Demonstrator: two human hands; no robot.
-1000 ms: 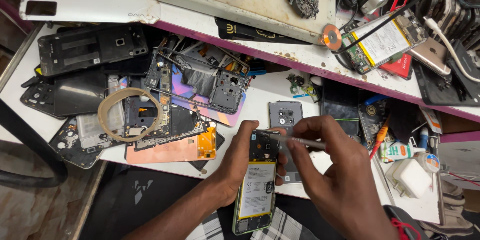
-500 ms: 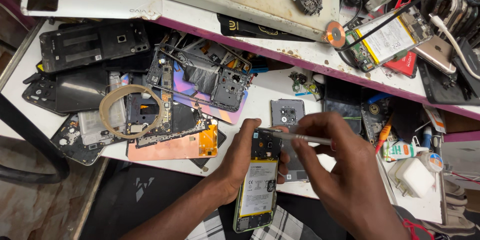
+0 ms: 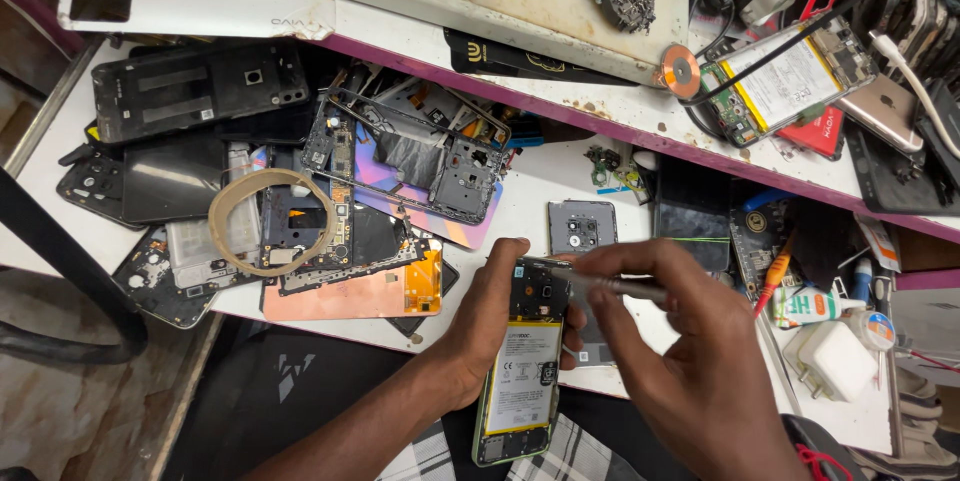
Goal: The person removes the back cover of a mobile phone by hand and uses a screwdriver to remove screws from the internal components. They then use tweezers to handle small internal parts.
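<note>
My left hand [image 3: 478, 326] grips an opened phone [image 3: 523, 366] by its left edge, back cover off, so the white battery and dark upper board show. It sits over the near edge of the white bench [image 3: 520, 191]. My right hand [image 3: 690, 361] pinches a thin metal tool [image 3: 600, 283] like a pen. The tool lies nearly level, and its tip touches the top left of the phone's upper board, beside my left thumb.
A pile of phone frames, back covers and boards [image 3: 300, 191] with a tan tape ring [image 3: 270, 221] fills the bench's left side. A grey camera cover [image 3: 582, 228], a white charger [image 3: 838, 361] and screwdrivers lie to the right. Behind, a raised shelf [image 3: 560, 1] carries another opened phone [image 3: 790, 76].
The tool and my right hand have shifted slightly, the tip staying at the phone's upper board. My left hand keeps its hold on the phone.
</note>
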